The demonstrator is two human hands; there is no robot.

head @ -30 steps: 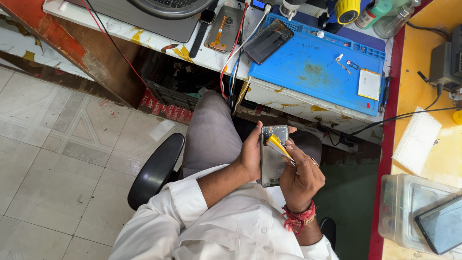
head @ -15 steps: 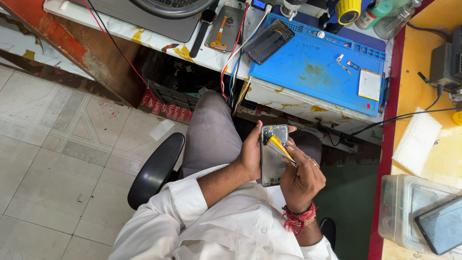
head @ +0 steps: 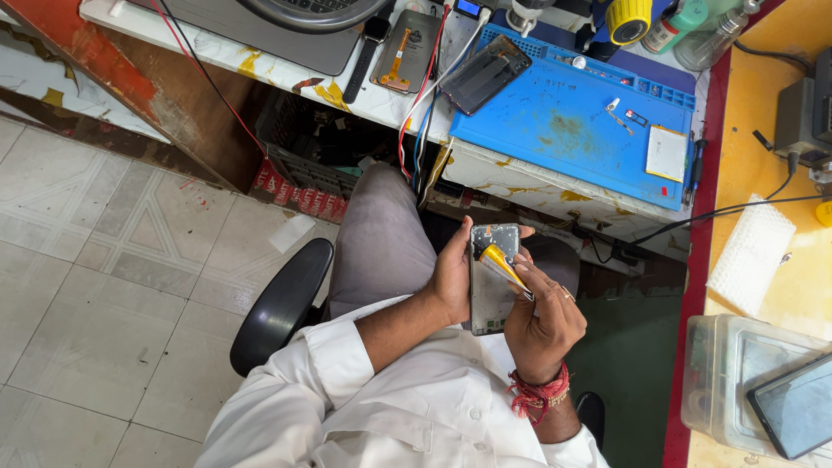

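We sit at a cluttered workbench with a blue repair mat (head: 563, 130). Over our lap, our left hand (head: 452, 277) wraps around an opened phone (head: 490, 282), while our right hand (head: 542, 316) pinches a yellow tool (head: 501, 263) against it.

White button-up cotton shirt (head: 407, 407) with small pale buttons down the front and the long sleeves pushed up to about the elbows. Grey trousers (head: 381, 238) on the legs. Right wrist has a bunch of red thread bands (head: 539, 392), plus a thin ring (head: 565, 294) on one finger.
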